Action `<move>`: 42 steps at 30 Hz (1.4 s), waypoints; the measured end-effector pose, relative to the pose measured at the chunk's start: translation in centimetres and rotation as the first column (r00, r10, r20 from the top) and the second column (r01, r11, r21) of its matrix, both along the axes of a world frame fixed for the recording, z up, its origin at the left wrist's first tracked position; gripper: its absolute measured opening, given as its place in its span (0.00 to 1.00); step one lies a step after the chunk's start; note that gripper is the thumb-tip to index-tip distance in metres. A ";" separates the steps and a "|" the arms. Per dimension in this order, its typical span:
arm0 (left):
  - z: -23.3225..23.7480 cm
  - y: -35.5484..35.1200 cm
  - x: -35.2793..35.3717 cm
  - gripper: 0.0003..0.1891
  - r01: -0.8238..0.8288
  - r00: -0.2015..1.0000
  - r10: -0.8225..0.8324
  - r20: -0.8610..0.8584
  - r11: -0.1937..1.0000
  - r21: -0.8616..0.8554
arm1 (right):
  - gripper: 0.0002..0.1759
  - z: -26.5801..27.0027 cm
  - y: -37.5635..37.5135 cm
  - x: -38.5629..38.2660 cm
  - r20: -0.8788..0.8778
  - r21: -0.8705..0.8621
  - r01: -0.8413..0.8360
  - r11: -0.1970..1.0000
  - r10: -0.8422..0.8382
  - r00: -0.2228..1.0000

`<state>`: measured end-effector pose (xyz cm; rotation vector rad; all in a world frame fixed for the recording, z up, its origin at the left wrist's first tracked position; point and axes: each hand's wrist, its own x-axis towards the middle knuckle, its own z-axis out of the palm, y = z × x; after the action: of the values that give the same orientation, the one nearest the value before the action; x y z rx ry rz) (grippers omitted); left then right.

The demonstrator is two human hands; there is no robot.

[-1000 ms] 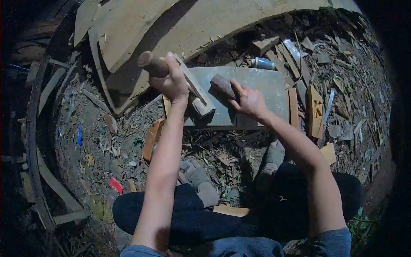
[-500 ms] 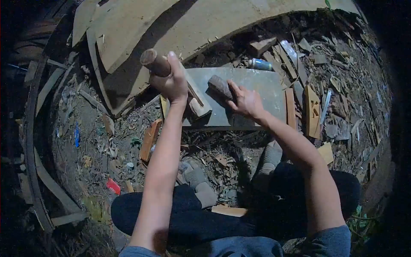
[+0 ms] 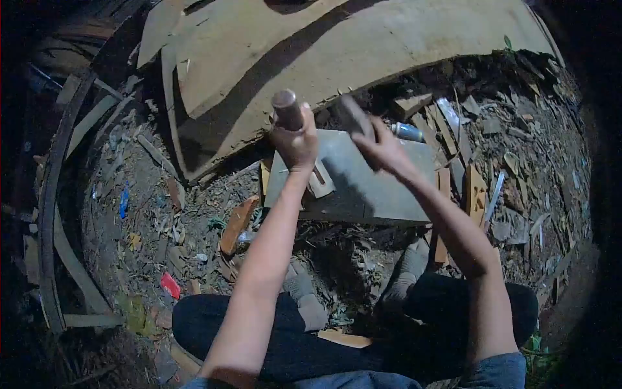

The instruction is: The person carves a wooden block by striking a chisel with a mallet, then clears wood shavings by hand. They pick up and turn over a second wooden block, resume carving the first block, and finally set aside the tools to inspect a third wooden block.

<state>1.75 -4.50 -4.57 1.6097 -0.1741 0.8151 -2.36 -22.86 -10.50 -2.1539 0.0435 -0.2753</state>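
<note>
My left hand [image 3: 296, 144] is wrapped round a dark cylindrical handle [image 3: 288, 111] that stands up above its fist. Beneath that hand lies a pale slotted wooden piece [image 3: 321, 180] on a grey flat board [image 3: 350, 194]; whatever the handle's lower end touches is hidden. My right hand [image 3: 383, 150] grips a dark, rounded block [image 3: 356, 118], blurred by motion, raised over the board's far edge. Between the block and the handle there is a gap.
Large wooden slabs [image 3: 389, 45] lie beyond the board. A small can [image 3: 407, 132] is at its far right corner, near an orange wood piece with cutouts [image 3: 477, 194]. Wood scraps and a red wrapper [image 3: 170, 285] litter the ground.
My right hand has lifted the block off the board. My left hand, with the handle, appears further right and lower; the whole view has shifted too.
</note>
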 end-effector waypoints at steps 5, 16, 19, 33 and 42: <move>-1.0 0.3 0.4 0.11 -0.030 0.992 0.042 -0.122 0.994 0.104 | 0.35 18.4 4.5 -1.1 0.527 0.141 -0.214 0.967 0.109 0.843; -3.0 1.0 0.7 0.10 -0.036 0.999 0.037 0.000 0.992 0.119 | 0.37 19.9 6.8 -3.5 0.608 -0.363 -0.129 0.923 0.339 0.718; -2.2 2.0 0.8 0.10 -0.091 0.995 0.082 0.057 0.980 0.179 | 0.40 19.6 6.9 -4.0 0.135 -0.356 -0.282 0.891 0.348 0.928; 3.4 5.5 -0.3 0.13 0.063 0.974 -0.200 -0.109 0.695 -0.716 | 0.41 1.3 0.4 -3.1 -0.315 0.471 0.133 0.872 0.026 0.949; 1.4 2.8 -0.7 0.15 0.159 0.960 -0.245 -0.134 0.873 -0.461 | 0.44 2.9 1.4 -3.8 -0.309 0.307 0.021 0.951 0.079 0.948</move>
<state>1.01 -1.68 -3.13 1.1967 -0.0145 0.4886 -6.12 -21.48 -7.63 -1.8655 0.2252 0.0969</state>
